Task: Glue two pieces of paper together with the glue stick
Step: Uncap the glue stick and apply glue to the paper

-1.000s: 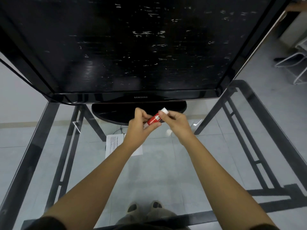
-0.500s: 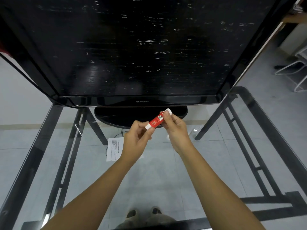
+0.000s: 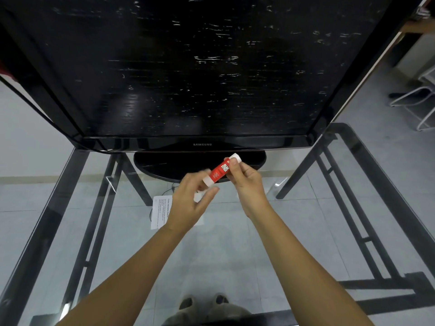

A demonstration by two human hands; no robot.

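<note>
The right hand (image 3: 247, 182) is pinching the red glue stick (image 3: 220, 171) near its top end, while the left hand (image 3: 188, 203) is gripping its white cap (image 3: 199, 196) just below, fingers a bit blurry.

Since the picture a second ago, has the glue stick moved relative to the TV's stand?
Yes. The glue stick, pinched in the right hand, has risen toward the TV stand; its upper white end now overlaps the base near the bezel, where it earlier sat lower.
</note>
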